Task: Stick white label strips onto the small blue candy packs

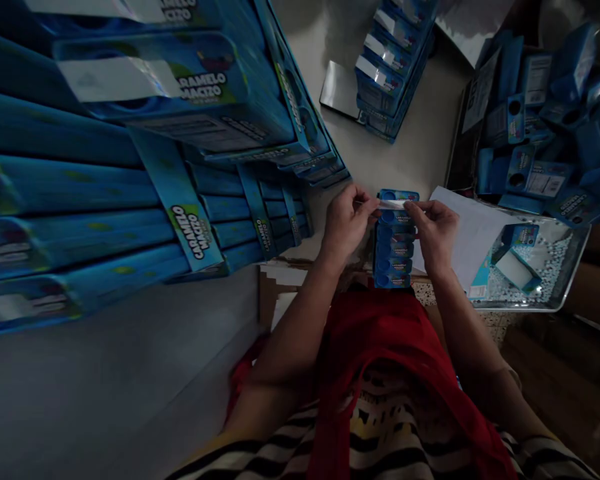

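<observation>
A short strip of whitish tape [393,205] is stretched between my two hands. My left hand [349,217] pinches its left end between thumb and fingers. At the other end, my right hand [434,225] grips the strip with its fingertips. Directly under the strip lies a row of blue candy boxes [394,250] lettered "Caramelo Macizo", set side by side near the table's front edge. The strip crosses above the far end of the row; whether it touches the boxes I cannot tell.
Tall stacks of blue boxes [220,87] rise close on the left. Further back stands another stack of boxes [395,67] beside a metal plate [341,90]. On the right are a crate of loose boxes [540,133], white paper [453,233] and a metal tray [573,267] holding small pale pieces.
</observation>
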### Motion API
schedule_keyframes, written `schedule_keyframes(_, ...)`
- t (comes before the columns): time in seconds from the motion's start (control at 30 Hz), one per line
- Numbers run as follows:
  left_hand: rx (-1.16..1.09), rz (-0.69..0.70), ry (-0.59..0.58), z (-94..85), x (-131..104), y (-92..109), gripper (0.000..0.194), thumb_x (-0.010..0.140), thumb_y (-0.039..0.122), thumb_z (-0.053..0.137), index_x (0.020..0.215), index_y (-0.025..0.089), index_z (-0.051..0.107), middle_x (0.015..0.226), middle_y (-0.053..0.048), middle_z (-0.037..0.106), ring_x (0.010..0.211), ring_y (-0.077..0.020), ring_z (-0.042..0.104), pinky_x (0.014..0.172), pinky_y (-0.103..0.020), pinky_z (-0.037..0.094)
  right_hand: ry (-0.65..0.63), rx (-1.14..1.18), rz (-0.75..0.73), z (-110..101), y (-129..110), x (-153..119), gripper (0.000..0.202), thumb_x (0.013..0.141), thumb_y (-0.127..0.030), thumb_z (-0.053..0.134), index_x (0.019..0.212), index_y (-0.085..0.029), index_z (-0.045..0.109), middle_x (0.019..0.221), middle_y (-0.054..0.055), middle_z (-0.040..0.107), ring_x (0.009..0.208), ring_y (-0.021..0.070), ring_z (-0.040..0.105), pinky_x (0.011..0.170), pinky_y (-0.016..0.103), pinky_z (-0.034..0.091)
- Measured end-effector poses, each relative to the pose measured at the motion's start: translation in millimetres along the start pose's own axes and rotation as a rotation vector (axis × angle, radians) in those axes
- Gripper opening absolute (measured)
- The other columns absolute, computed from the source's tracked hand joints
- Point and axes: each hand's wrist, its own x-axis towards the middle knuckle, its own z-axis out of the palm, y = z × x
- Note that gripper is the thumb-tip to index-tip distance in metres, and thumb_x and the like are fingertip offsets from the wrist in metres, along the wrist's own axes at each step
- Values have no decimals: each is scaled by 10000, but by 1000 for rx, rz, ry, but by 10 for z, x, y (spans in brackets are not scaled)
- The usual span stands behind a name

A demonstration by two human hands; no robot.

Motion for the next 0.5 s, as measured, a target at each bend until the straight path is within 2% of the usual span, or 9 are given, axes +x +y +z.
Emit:
schedule_keyframes(0.13,0,25,-8,-3,171,-16,213,885,228,718,828,222,513,764,28,623,676,-133,690,646,-234,574,55,-74,-41,121,23,52,183,866,-381,768,819,-205,761,630,-45,609,590,110,492,592,268,381)
schedule_keyframes(0.3,2,24,19,-31,210,-95,220,833,217,746,865,224,528,732,34,628,655,-135,689,622,-227,580,45,-163,-45,178,39,117,180,860,-366,759,805,-195,753,614,-46,598,580,112,507,581,266,354)
schedule_keyframes(0.5,-72,-5,36,-48,220,-161,453,768,228,813,1108,253,514,760,64,641,636,-130,694,635,-242,602,-12,-119,9,167,78,188,222,846,-417,750,804,-200,738,666,-27,669,612,121,545,601,269,414)
